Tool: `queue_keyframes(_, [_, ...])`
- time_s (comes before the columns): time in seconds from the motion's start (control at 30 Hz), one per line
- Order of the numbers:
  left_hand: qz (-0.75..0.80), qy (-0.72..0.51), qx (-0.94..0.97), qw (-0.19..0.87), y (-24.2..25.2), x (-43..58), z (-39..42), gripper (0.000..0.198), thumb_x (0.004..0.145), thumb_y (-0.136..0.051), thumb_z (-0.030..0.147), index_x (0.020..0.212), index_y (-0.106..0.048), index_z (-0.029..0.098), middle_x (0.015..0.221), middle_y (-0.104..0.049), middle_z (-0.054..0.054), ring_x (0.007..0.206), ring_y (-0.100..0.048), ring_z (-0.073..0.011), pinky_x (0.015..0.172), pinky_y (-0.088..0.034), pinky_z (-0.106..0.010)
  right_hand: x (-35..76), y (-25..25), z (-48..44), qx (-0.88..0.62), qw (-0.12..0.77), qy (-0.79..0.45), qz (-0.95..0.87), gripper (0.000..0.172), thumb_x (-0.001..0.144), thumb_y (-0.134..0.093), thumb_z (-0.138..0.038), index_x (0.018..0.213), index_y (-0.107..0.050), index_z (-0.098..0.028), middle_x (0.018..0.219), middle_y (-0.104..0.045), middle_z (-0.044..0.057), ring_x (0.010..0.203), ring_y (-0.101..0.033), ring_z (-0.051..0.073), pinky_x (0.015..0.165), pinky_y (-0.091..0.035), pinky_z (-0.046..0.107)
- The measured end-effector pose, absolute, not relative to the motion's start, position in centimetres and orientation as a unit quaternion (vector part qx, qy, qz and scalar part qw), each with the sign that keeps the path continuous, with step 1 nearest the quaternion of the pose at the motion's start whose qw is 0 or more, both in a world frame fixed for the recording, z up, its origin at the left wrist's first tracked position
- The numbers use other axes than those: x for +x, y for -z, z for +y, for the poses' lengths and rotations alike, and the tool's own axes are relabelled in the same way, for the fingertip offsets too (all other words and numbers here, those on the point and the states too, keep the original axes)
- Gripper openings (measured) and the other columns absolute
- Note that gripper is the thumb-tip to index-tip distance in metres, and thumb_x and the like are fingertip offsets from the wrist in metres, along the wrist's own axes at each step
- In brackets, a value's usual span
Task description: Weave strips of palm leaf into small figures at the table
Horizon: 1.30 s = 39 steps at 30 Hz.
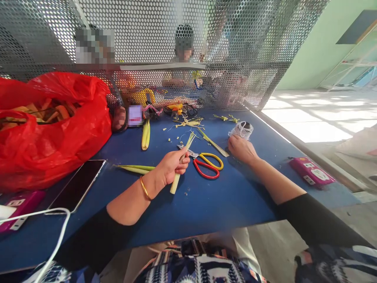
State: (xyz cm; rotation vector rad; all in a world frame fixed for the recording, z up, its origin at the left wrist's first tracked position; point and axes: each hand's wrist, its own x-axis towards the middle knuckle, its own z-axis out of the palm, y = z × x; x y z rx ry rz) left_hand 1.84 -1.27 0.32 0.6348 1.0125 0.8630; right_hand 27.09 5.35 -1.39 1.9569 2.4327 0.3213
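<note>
My left hand [174, 167] is closed around a pale green strip of folded leaf [174, 184], its upper end split into thin shreds. At the spool of white thread [243, 130], my right hand [243, 149] has its fingers pinched together on the thread; the fingertips are partly hidden. Red-and-yellow-handled scissors [207, 163] lie with blades parted just right of my left hand. Beyond them rests a loose leaf strip [214, 143]. Another green leaf piece [134, 168] lies left of my left wrist, and a folded leaf bundle [145, 135] sits farther back.
A red plastic bag [88, 102] of leaf pieces fills the left side. A dark phone [78, 188], a white cable [63, 236] and a magenta pack [313, 171] lie on the blue table [212, 212]. Behind a perforated metal screen [141, 35] other people sit. Leaf scraps [188, 122] lie near it.
</note>
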Motion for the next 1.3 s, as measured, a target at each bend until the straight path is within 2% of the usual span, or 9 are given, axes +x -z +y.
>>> queue_keyframes(0.17, [0.462,-0.401,0.283,0.739,-0.3,1.9,-1.4,0.034,0.093,-0.049,0.035,0.066,-0.046,0.015,0.050,-0.033,0.008,0.034,-0.018,0.0001,0.034,-0.012,-0.012,27.6,1.8,4.2,0.618,-0.203,0.026,0.759,0.022,0.089,-0.036,-0.020,0.092,-0.057,-0.019,0.085,-0.069,0.008,0.072,-0.062,0.019,0.061,-0.041,0.028])
queue_keyframes(0.27, [0.468,-0.403,0.297,0.729,-0.4,1.9,-1.5,0.027,0.088,-0.059,0.028,0.067,-0.051,0.013,0.050,-0.032,0.009,0.035,-0.020,0.0007,0.034,-0.012,-0.012,26.7,1.6,2.7,0.587,-0.220,-0.001,0.779,0.021,0.089,-0.036,-0.023,0.089,-0.057,-0.020,0.083,-0.068,0.007,0.070,-0.060,0.019,0.059,-0.039,0.027])
queue_keyframes(0.4, [0.478,-0.389,0.317,0.721,-0.4,2.0,-1.6,0.019,0.089,-0.054,0.015,0.074,-0.064,0.008,0.050,-0.031,0.008,0.035,-0.021,0.0012,0.034,-0.012,-0.011,25.1,1.6,0.3,0.544,-0.209,-0.054,0.811,0.023,0.089,-0.036,-0.024,0.089,-0.058,-0.019,0.108,-0.065,0.013,0.078,-0.061,0.020,0.059,-0.041,0.029])
queue_keyframes(0.5, [0.485,-0.377,0.323,0.720,-0.4,2.3,-1.7,0.022,0.089,-0.051,0.014,0.075,-0.067,0.007,0.054,-0.041,0.005,0.034,-0.022,0.0020,0.033,-0.011,-0.012,24.4,1.7,-0.6,0.493,-0.277,0.003,0.825,0.016,0.087,-0.039,-0.019,0.086,-0.054,-0.020,0.113,-0.064,0.012,0.084,-0.062,0.019,0.069,-0.047,0.030])
queue_keyframes(0.67, [0.476,-0.354,0.335,0.732,-0.2,2.6,-2.0,0.020,0.089,-0.052,0.014,0.078,-0.068,0.008,0.073,-0.064,-0.006,0.035,-0.020,0.0028,0.031,-0.013,-0.011,22.9,1.5,-2.0,0.401,-0.372,0.045,0.836,0.012,0.088,-0.040,-0.015,0.084,-0.049,-0.021,0.087,-0.064,0.008,0.079,-0.060,0.018,0.073,-0.049,0.030])
queue_keyframes(0.97, [0.453,-0.327,0.325,0.763,1.1,2.9,-2.0,0.020,0.089,-0.050,0.012,0.081,-0.068,0.007,0.072,-0.065,-0.006,0.033,-0.023,0.0026,0.030,-0.016,-0.011,20.0,1.8,-5.1,0.195,-0.231,0.027,0.953,0.025,0.095,-0.035,-0.019,0.102,-0.059,-0.017,0.094,-0.064,0.010,0.088,-0.060,0.017,0.078,-0.050,0.030])
queue_keyframes(1.13, [0.475,-0.335,0.324,0.746,0.6,3.0,-2.1,0.018,0.088,-0.052,0.014,0.082,-0.068,0.008,0.087,-0.071,-0.012,0.034,-0.021,0.0028,0.030,-0.015,-0.011,25.0,0.3,-0.6,0.553,-0.073,-0.074,0.826,0.028,0.093,-0.040,-0.017,0.099,-0.067,-0.018,0.096,-0.063,0.012,0.076,-0.063,0.019,0.061,-0.043,0.028])
queue_keyframes(1.2, [0.480,-0.327,0.329,0.745,0.5,3.0,-2.2,0.018,0.087,-0.053,0.014,0.082,-0.069,0.009,0.087,-0.072,-0.012,0.034,-0.020,0.0022,0.030,-0.015,-0.011,26.5,0.0,1.3,0.598,0.032,-0.090,0.796,0.029,0.091,-0.040,-0.013,0.094,-0.068,-0.017,0.100,-0.063,0.014,0.076,-0.063,0.020,0.057,-0.040,0.027])
queue_keyframes(1.3, [0.485,-0.319,0.334,0.742,0.6,3.0,-2.2,0.019,0.088,-0.052,0.015,0.081,-0.069,0.010,0.084,-0.072,-0.011,0.034,-0.020,0.0018,0.030,-0.015,-0.011,27.2,0.5,2.9,0.580,0.064,-0.085,0.808,0.030,0.093,-0.037,-0.017,0.093,-0.067,-0.016,0.105,-0.062,0.015,0.080,-0.063,0.021,0.058,-0.039,0.028])
